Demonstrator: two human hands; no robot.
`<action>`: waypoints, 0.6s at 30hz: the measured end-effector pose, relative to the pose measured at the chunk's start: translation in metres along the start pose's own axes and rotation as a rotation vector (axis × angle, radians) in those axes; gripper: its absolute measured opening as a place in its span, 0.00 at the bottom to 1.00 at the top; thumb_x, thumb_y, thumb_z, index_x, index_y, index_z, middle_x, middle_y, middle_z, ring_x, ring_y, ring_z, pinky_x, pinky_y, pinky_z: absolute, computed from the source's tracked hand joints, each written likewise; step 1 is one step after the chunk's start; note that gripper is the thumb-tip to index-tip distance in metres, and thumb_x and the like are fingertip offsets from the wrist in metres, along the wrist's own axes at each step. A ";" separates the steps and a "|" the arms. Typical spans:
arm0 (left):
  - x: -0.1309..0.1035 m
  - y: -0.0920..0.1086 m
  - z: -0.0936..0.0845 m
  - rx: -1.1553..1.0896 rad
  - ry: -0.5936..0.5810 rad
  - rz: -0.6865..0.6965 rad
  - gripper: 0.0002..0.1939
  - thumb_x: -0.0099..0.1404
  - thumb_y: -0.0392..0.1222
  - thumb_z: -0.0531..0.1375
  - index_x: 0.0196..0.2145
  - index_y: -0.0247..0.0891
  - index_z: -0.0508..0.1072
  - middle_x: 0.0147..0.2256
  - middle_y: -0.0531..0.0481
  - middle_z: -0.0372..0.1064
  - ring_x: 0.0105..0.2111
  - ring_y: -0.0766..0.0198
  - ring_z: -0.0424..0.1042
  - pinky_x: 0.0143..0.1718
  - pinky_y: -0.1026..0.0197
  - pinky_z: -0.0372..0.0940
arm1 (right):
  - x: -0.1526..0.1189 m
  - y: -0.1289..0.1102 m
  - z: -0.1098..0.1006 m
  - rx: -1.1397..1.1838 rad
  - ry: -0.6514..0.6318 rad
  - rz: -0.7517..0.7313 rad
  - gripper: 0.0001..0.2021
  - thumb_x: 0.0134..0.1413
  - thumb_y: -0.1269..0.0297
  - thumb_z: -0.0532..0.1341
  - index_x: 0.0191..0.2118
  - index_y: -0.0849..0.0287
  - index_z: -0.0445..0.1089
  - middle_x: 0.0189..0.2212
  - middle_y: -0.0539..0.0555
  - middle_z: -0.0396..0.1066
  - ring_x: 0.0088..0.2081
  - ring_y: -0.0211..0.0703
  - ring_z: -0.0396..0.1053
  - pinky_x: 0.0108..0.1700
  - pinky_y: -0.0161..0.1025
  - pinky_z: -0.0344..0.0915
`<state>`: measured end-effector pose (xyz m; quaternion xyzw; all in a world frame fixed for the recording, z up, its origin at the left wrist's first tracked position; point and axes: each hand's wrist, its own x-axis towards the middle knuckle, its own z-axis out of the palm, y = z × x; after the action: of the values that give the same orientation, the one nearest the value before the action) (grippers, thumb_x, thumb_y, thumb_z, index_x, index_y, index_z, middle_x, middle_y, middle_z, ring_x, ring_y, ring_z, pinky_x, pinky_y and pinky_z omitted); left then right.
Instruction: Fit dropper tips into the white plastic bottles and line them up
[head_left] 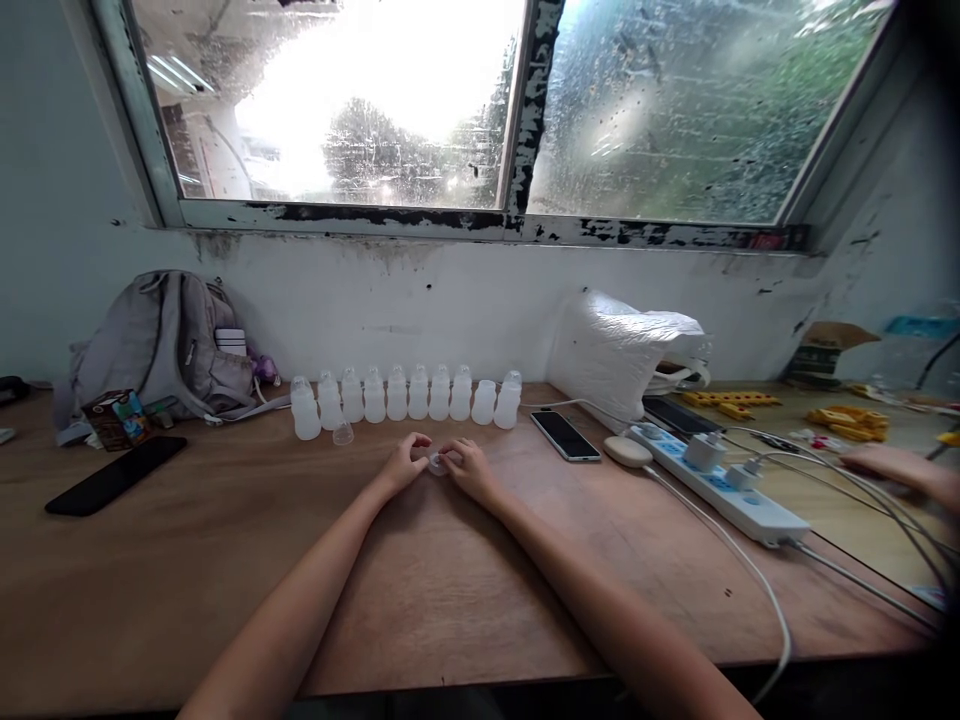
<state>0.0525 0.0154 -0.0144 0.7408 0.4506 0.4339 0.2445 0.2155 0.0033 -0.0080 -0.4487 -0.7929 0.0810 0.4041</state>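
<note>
My left hand (405, 462) and my right hand (466, 468) meet at the middle of the wooden table (225, 560), fingertips pinched together on a small clear cap (438, 463). Just behind them stands a row of several small white plastic bottles (409, 395) along the wall. A loose clear cap (343, 434) lies in front of the row's left end.
A grey backpack (161, 345) and small carton (114, 418) sit at the back left, with a black phone (116, 475) nearer. Right of my hands lie a phone (565, 435), a white power strip (712, 482) with cables, and a white bag (622, 350). Another person's hand (896, 468) rests at far right.
</note>
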 end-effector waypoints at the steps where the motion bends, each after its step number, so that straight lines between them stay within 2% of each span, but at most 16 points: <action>1: -0.002 0.003 0.000 0.010 -0.024 0.016 0.15 0.49 0.33 0.56 0.37 0.37 0.66 0.37 0.47 0.67 0.40 0.62 0.66 0.42 0.61 0.60 | 0.001 -0.001 -0.001 0.019 0.019 0.006 0.05 0.49 0.65 0.55 0.29 0.58 0.67 0.30 0.54 0.68 0.36 0.42 0.64 0.40 0.39 0.59; 5: -0.008 0.016 -0.001 0.107 -0.093 0.073 0.16 0.51 0.46 0.59 0.38 0.39 0.68 0.37 0.47 0.69 0.39 0.59 0.66 0.42 0.58 0.60 | 0.002 -0.005 0.000 0.215 0.074 0.083 0.07 0.49 0.61 0.55 0.28 0.59 0.65 0.27 0.52 0.67 0.30 0.39 0.64 0.33 0.36 0.61; 7: -0.010 0.022 -0.002 0.097 -0.094 0.097 0.17 0.52 0.48 0.58 0.39 0.38 0.67 0.37 0.46 0.68 0.38 0.60 0.67 0.40 0.59 0.61 | 0.002 -0.007 0.000 0.355 0.078 0.154 0.09 0.48 0.59 0.55 0.28 0.60 0.65 0.25 0.51 0.67 0.27 0.37 0.64 0.30 0.34 0.62; 10: -0.011 0.026 -0.003 0.014 -0.058 0.160 0.21 0.51 0.46 0.60 0.42 0.37 0.64 0.39 0.46 0.67 0.38 0.62 0.67 0.39 0.61 0.63 | 0.004 -0.008 -0.001 0.580 0.083 0.315 0.12 0.44 0.55 0.57 0.27 0.61 0.65 0.23 0.50 0.66 0.24 0.36 0.63 0.26 0.33 0.62; 14: -0.011 0.026 -0.002 0.026 0.037 0.145 0.09 0.56 0.37 0.54 0.37 0.37 0.65 0.30 0.50 0.70 0.31 0.66 0.69 0.33 0.65 0.63 | 0.005 -0.008 -0.006 0.873 0.102 0.556 0.14 0.43 0.53 0.58 0.28 0.62 0.65 0.21 0.51 0.66 0.20 0.35 0.63 0.22 0.33 0.63; 18: -0.009 0.023 0.003 0.116 0.127 0.058 0.06 0.55 0.34 0.53 0.32 0.37 0.66 0.28 0.51 0.70 0.27 0.67 0.69 0.30 0.66 0.63 | 0.004 -0.013 -0.009 1.016 0.060 0.598 0.13 0.44 0.55 0.58 0.32 0.61 0.65 0.22 0.52 0.67 0.21 0.36 0.65 0.24 0.34 0.66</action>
<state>0.0637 -0.0032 -0.0019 0.7376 0.4679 0.4600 0.1593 0.2124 -0.0027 0.0062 -0.4053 -0.4820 0.5484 0.5501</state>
